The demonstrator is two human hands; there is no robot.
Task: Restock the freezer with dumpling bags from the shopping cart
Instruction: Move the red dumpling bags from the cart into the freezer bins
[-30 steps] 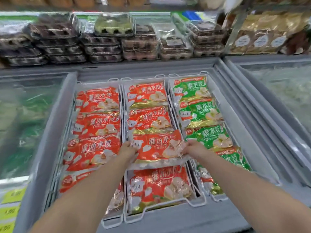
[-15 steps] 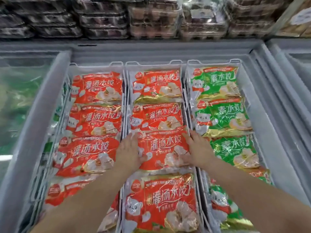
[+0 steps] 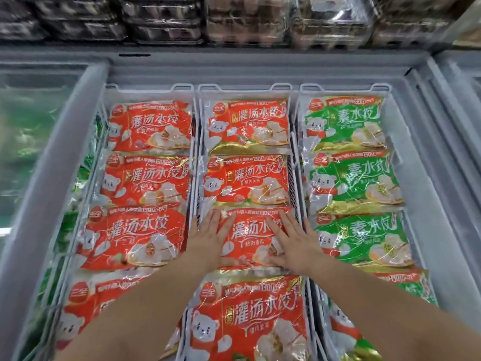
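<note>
An open chest freezer (image 3: 260,66) holds three white wire baskets of dumpling bags. The left and middle baskets carry red bags, the right one green bags (image 3: 354,178). A red dumpling bag (image 3: 250,238) lies third from the back in the middle basket. My left hand (image 3: 210,238) lies flat on its left side with straight fingers. My right hand (image 3: 294,243) presses flat on its right side. Another red bag (image 3: 250,319) lies in front of it, nearest me. The shopping cart is out of view.
Stacked clear trays of food (image 3: 234,19) fill the shelf behind the freezer. A glass lid (image 3: 31,131) covers the compartment on the left, with green packs under it. Grey lid rails (image 3: 447,142) run along the right side.
The red bag went from being held at its edges above the basket to lying flat in it. Both hands now press on top of it. The view moved closer and lower.
</note>
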